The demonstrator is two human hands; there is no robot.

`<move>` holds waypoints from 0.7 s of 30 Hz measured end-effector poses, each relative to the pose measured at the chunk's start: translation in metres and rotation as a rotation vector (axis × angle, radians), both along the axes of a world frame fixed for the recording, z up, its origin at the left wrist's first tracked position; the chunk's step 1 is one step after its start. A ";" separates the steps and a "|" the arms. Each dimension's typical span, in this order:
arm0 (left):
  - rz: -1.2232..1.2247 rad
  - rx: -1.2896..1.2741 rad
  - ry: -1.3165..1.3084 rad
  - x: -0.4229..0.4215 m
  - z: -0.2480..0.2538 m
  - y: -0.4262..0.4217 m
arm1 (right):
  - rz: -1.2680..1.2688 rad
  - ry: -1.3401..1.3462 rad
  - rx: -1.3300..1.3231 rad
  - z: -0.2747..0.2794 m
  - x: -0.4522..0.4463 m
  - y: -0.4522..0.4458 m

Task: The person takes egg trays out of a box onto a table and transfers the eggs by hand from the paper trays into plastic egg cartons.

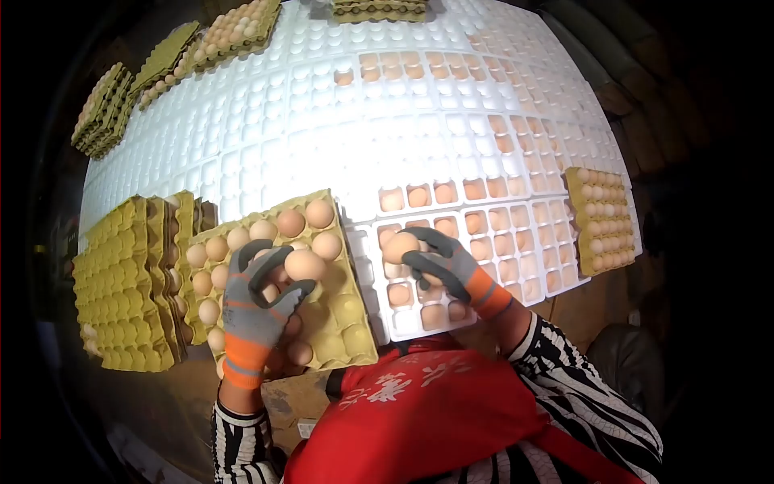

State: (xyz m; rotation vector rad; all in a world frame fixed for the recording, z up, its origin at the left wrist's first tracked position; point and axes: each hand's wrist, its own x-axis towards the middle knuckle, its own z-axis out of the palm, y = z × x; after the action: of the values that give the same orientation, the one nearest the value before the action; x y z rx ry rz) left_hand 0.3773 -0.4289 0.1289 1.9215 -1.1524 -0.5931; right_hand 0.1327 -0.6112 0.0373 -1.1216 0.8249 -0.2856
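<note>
My left hand (262, 294), in a grey glove with an orange cuff, is closed around a brown egg (305, 265) above a yellow-green pulp egg tray (348, 310). That tray holds several eggs at its left and far side, with bare cups at the near right. Over the white plastic egg tray (389, 329) on the right, my right hand (439, 262), gloved alike, grips another egg (400, 248) between thumb and fingers. Eggs sit in many of that white tray's cups; the hand hides some of them.
Stacked pulp trays (121, 282) stand at the left, with more stacks (103, 113) along the far left edge. One pulp tray full of eggs (606, 222) lies at the right. White trays (282, 145) cover the surface, some cups filled, under a bright glare.
</note>
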 end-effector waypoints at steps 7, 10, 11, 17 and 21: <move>-0.058 0.100 -0.368 -0.102 -0.025 -0.188 | 0.005 0.340 -0.933 -0.038 -0.050 -0.151; 0.014 0.334 -0.470 -0.107 -0.089 -0.255 | -0.002 0.437 -1.034 -0.029 -0.022 -0.169; 0.041 0.431 -0.450 -0.102 -0.111 -0.267 | 0.051 0.531 -1.079 -0.035 -0.014 -0.174; 0.259 0.265 -0.410 -0.090 -0.174 -0.247 | -0.088 -0.029 -0.069 -0.084 -0.035 -0.218; 0.399 0.049 -0.237 -0.078 -0.181 -0.242 | -0.286 -0.326 0.105 -0.086 -0.067 -0.237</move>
State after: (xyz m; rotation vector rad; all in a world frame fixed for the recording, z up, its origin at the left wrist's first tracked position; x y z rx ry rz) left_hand 0.2992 -0.6713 -0.0519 2.2292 -0.8610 -0.1821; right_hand 0.0661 -0.8478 -0.0485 -0.8288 0.6979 -0.6395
